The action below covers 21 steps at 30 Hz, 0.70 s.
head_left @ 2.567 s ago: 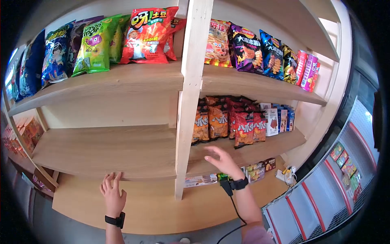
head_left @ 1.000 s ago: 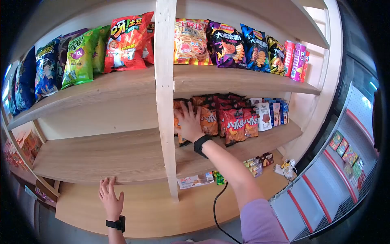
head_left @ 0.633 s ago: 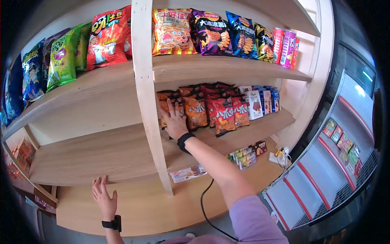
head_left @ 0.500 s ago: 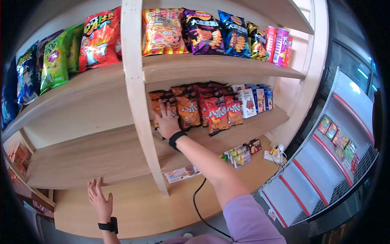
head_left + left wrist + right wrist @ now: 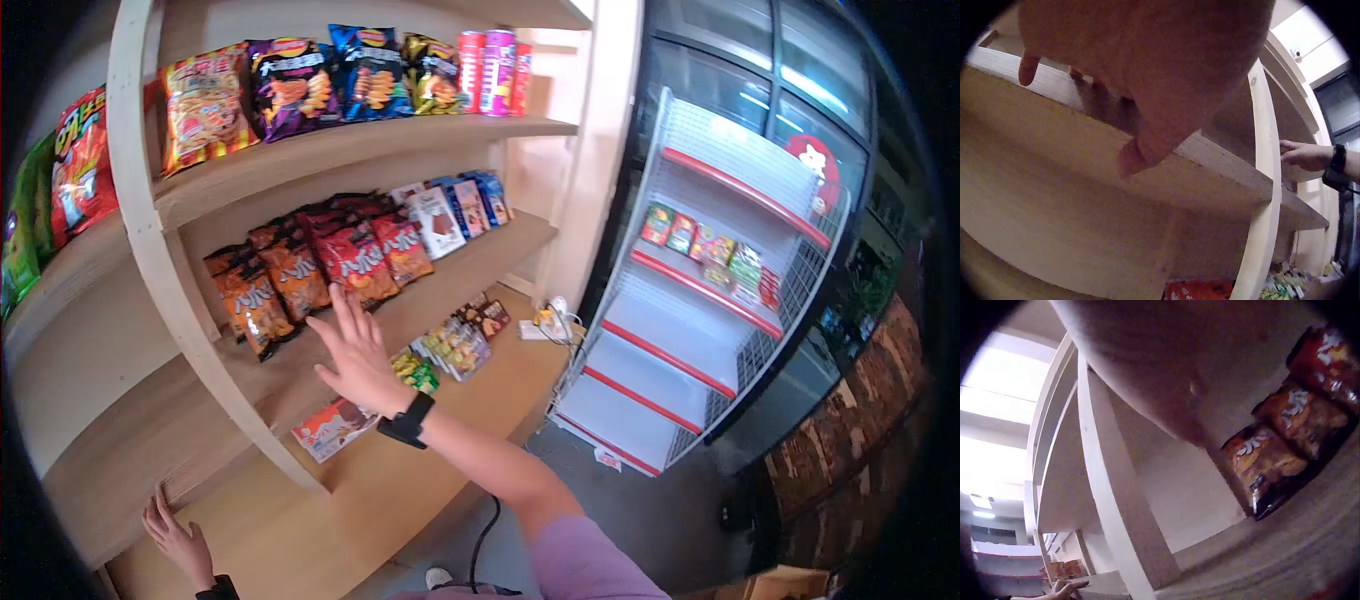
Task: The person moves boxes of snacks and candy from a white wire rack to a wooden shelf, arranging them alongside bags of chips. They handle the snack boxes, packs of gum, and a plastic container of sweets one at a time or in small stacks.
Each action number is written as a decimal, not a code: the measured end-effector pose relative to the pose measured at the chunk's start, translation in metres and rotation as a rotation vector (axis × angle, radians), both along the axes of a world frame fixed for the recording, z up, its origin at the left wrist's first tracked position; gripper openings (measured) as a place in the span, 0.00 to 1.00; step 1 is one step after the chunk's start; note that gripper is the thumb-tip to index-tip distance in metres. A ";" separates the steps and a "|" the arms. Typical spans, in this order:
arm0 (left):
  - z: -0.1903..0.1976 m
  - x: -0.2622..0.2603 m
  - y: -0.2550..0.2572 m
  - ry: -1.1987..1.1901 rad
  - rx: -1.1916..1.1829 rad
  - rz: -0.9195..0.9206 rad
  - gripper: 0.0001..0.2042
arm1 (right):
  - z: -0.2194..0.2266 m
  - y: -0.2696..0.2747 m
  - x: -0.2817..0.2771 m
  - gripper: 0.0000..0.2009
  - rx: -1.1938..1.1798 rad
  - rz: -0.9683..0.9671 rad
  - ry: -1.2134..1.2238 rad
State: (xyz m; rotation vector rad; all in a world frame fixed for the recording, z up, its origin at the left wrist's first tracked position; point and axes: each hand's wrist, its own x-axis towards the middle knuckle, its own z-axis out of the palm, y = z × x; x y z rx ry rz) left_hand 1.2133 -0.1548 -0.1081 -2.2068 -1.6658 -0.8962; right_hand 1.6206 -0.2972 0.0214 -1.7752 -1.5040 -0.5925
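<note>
The right hand [image 5: 358,360] hangs with spread fingers in front of the middle shelf, its fingertips overlapping the lower edge of a red snack bag [image 5: 355,265] in the head view; whether they touch cannot be told. To its left stand orange snack bags [image 5: 250,300], seen also as orange bags [image 5: 1263,464] in the right wrist view. At lower left, the left hand [image 5: 180,545] rests its fingers on the front edge of the middle shelf [image 5: 200,465]. In the left wrist view, that hand [image 5: 1141,69] has its fingers over the shelf board [image 5: 1222,162] and holds nothing.
A wooden post [image 5: 190,290] divides the shelves. Chip bags [image 5: 292,90] and tubes [image 5: 497,72] stand on the upper shelf, white and blue boxes [image 5: 437,222] beside the red bags. Below are small packs [image 5: 455,350] and a power strip [image 5: 545,328]. A white rack [image 5: 660,330] stands right.
The head view has swung right, bringing more of the white rack in. The right hand has moved from the leftmost orange bags to below the red ones. The left hand stays on the shelf edge.
</note>
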 end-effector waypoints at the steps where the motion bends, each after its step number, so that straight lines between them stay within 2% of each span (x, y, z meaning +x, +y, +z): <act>1: 0.000 -0.001 0.003 -0.003 0.017 -0.003 0.46 | -0.006 -0.016 0.006 0.32 -0.027 -0.027 0.057; 5: -0.005 -0.006 0.008 0.007 0.083 -0.074 0.45 | -0.038 -0.075 0.008 0.30 -0.065 -0.158 0.159; 9: 0.007 -0.006 -0.004 0.010 0.093 -0.107 0.43 | -0.073 -0.116 -0.022 0.28 -0.130 -0.228 0.217; 13: 0.002 -0.012 0.000 -0.005 0.165 -0.158 0.41 | -0.118 -0.136 -0.071 0.26 -0.204 -0.183 0.306; 15: 0.008 -0.012 -0.005 -0.026 0.108 -0.174 0.41 | -0.133 -0.144 -0.097 0.26 -0.275 -0.160 0.355; 18: 0.001 -0.015 0.000 -0.039 0.099 -0.181 0.42 | -0.138 -0.156 -0.125 0.28 -0.325 -0.112 0.351; 21: -0.003 -0.024 0.011 0.003 0.057 -0.145 0.42 | -0.126 -0.172 -0.125 0.27 -0.340 -0.098 0.328</act>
